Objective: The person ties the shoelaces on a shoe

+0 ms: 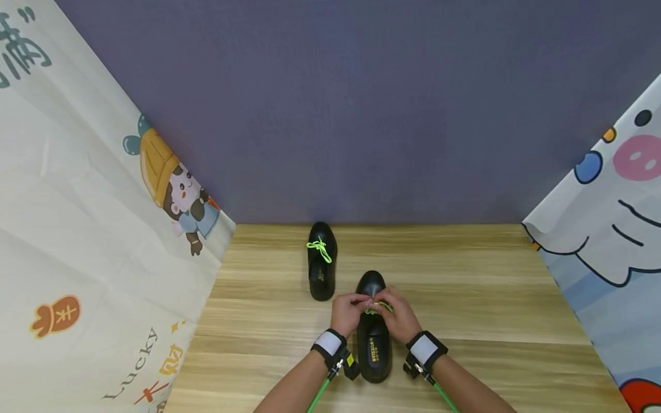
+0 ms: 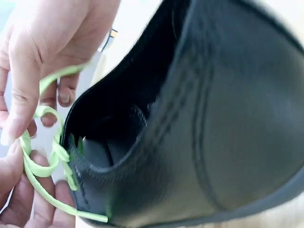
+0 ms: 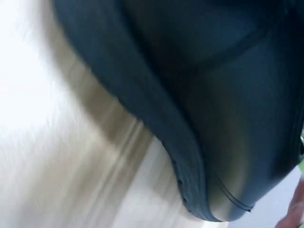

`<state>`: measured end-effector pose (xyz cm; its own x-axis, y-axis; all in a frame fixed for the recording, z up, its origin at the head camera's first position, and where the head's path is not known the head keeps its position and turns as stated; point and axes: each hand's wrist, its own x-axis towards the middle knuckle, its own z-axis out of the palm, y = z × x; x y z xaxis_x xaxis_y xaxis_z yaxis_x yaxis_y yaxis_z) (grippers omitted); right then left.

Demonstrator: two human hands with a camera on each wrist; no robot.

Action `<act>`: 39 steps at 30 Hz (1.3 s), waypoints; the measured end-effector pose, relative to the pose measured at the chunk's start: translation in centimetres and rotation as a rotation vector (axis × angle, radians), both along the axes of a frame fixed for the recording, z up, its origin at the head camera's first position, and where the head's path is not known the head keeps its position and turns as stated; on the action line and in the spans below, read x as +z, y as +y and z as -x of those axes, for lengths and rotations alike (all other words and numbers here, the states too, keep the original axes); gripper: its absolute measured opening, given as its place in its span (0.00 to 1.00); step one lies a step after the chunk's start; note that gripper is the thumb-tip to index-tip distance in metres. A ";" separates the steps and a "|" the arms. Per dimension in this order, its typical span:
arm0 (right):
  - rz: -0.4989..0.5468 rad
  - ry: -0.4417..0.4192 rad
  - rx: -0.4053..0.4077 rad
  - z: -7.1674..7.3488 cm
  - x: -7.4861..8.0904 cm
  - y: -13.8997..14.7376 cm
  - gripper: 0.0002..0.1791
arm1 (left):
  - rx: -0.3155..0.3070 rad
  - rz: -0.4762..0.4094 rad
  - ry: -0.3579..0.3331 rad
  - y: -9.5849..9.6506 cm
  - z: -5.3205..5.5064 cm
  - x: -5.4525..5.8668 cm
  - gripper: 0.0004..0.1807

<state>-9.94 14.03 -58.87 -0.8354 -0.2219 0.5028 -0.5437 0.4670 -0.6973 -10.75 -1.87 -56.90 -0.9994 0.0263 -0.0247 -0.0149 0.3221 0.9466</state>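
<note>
A black leather shoe point(image 1: 374, 367) stands on the wooden surface with its toe pointing away from me. Its bright green shoelace point(image 2: 42, 172) is bent into a loop in front of the opening, and one tipped end hangs down the shoe's side. My left hand point(image 1: 345, 314) pinches the lace from the left, thumb and fingertips close together. From the other side my right hand point(image 1: 404, 319) pinches it too, a length of lace passing along its fingers. Both sets of fingertips meet above the tongue. In the right wrist view, the shoe's dark side point(image 3: 228, 109) covers most of the hands.
A second black shoe point(image 1: 321, 281) stands farther back on the left, its green lace point(image 1: 320, 249) tied in a bow. Behind the wooden tabletop point(image 1: 465, 269) rises a grey-purple panel point(image 1: 330, 115). Printed white cloths hang at the left point(image 1: 77, 229) and right point(image 1: 609, 229).
</note>
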 end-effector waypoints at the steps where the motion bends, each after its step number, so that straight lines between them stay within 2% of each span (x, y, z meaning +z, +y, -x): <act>1: -0.001 0.010 -0.012 0.0 -0.2 0.1 0.11 | 0.018 -0.025 -0.026 0.1 -0.1 0.0 0.03; 4: -0.019 0.071 -0.035 -0.1 -0.8 0.3 0.12 | 0.092 -0.117 -0.111 0.3 -0.3 -0.3 0.03; 6: -0.037 0.134 -0.055 -0.1 -1.2 0.5 0.13 | 0.140 -0.125 -0.116 0.3 -0.4 -0.5 0.03; 8: -0.045 0.175 -0.086 -0.1 -1.4 0.7 0.13 | 0.169 -0.095 -0.095 0.2 -0.4 -0.8 0.02; 11: -0.068 0.186 -0.130 -0.4 -1.6 1.0 0.13 | 0.184 -0.001 -0.046 -0.1 -0.6 -1.3 0.02; 19: -0.110 0.119 -0.079 -1.5 -1.2 2.4 0.13 | 0.169 0.134 0.086 -1.3 -1.1 -1.9 0.02; 21: -0.117 0.106 -0.082 -1.7 -1.2 2.5 0.13 | 0.170 0.148 0.090 -1.4 -1.1 -2.0 0.03; 26: -0.150 0.118 -0.084 -2.0 -1.1 2.8 0.13 | 0.165 0.177 0.119 -1.9 -1.2 -2.7 0.05; 34: -0.217 0.130 -0.103 -2.5 -1.4 3.7 0.16 | 0.129 0.329 0.250 -2.8 -1.3 -4.4 0.07; 39: -0.259 0.110 -0.110 -2.7 -1.5 3.8 0.15 | 0.116 0.357 0.294 -3.1 -1.3 -4.6 0.08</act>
<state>-7.21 17.87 -60.36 -0.8051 -0.2658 0.5303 -0.5458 0.6819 -0.4869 -9.43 -4.94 -61.51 -0.9610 -0.0449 0.2729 0.1820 0.6405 0.7461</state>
